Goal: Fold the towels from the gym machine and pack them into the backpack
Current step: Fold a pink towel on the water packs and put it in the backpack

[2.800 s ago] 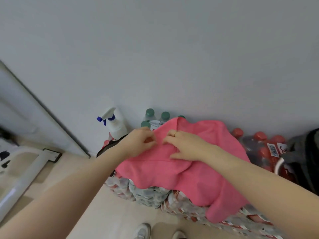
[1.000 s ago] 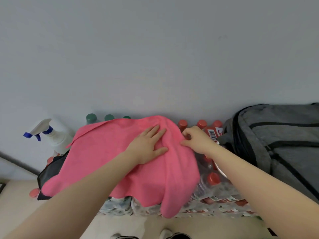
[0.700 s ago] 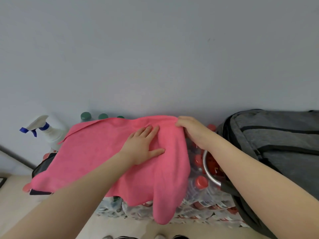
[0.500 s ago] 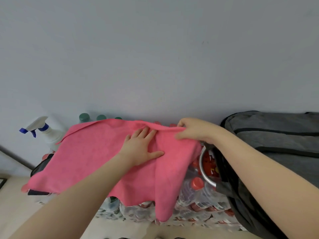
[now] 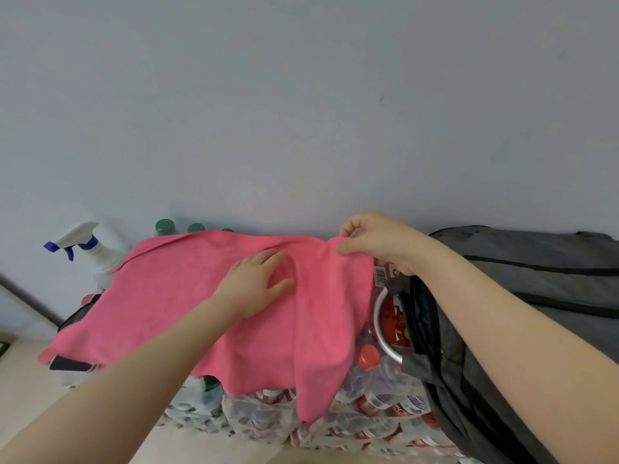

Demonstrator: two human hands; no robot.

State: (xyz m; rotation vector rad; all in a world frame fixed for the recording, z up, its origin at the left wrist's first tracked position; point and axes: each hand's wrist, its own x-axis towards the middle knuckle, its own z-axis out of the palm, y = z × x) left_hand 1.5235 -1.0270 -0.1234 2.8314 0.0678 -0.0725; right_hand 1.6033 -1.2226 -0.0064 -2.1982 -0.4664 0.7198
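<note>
A pink towel [image 5: 174, 296] lies spread over shrink-wrapped packs of bottles, its right flap hanging down over their front. My left hand [image 5: 256, 284] presses flat on the towel's middle with straight fingers. My right hand [image 5: 375, 241] pinches the towel's far right corner and holds it slightly lifted. A grey backpack [image 5: 536, 283] lies to the right, under my right forearm, with its dark opening facing the towel.
Packs of red-capped bottles [image 5: 368, 356] and green-capped bottles [image 5: 165, 226] stand against the grey wall. A white spray bottle [image 5: 97, 252] with a blue nozzle stands at the left. A silver ring [image 5: 380, 326] shows beside the backpack's opening. Beige floor lies below.
My right hand has pulled the towel's far right corner up and to the right, stretching the top edge. My left hand has stayed flat on the towel.
</note>
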